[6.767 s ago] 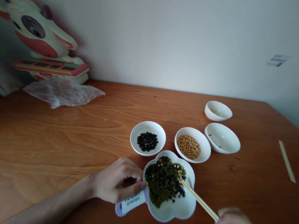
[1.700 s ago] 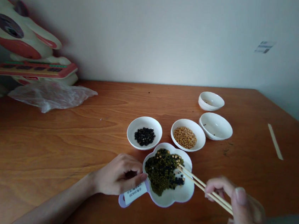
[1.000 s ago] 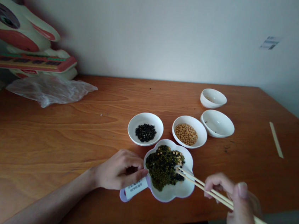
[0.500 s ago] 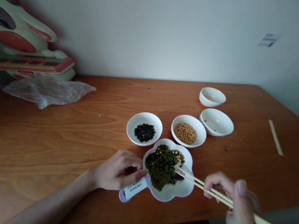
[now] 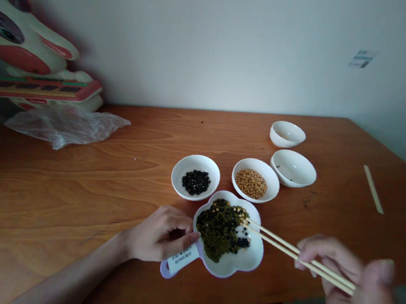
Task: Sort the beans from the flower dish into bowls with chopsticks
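My left hand (image 5: 161, 233) grips the handle of a white flower-shaped dish (image 5: 249, 265), its fingers curled by the rim above a white paper label (image 5: 182, 260). The dish holds a mound of mixed green mung beans, black beans and yellow soybeans (image 5: 220, 229). My right hand (image 5: 348, 288), blurred by motion, holds wooden chopsticks (image 5: 287, 245). Their tips reach the right side of the mound. I cannot tell whether they pinch a bean.
Behind the dish stand a white bowl of black beans (image 5: 178, 178) and a white bowl of soybeans (image 5: 270, 190). Two nearly empty white bowls (image 5: 293, 168) (image 5: 287, 134) sit further right. A wooden strip (image 5: 373, 189), plastic bag (image 5: 64, 127) and large toy (image 5: 29, 42) also stand around the table.
My right hand has moved right and outward, and the chopstick tips have shifted up and to the right over the dish. My left hand keeps its hold on the handle.
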`<action>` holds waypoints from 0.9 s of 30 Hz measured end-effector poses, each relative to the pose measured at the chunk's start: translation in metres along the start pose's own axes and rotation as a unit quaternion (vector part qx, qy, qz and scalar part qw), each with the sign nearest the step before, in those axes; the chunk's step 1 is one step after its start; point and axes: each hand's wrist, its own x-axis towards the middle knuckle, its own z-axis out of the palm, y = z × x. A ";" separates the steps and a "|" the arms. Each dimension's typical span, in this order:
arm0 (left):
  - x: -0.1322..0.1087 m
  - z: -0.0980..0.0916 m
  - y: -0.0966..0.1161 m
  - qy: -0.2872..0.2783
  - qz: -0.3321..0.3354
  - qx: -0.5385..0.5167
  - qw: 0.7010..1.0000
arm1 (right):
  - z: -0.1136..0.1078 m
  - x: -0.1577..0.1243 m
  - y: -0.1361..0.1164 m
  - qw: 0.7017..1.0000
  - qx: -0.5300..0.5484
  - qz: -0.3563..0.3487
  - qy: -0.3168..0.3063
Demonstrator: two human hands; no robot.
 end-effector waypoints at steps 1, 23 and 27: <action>0.000 0.000 0.000 0.002 0.002 0.002 1.000 | 0.000 0.005 -0.004 0.999 0.020 -0.003 0.034; 0.001 -0.001 0.001 0.001 -0.013 -0.011 1.000 | 0.029 -0.007 0.021 0.998 0.021 0.023 -0.047; 0.001 0.000 0.001 -0.003 -0.018 -0.023 1.000 | 0.044 -0.004 0.007 0.999 0.034 0.027 0.018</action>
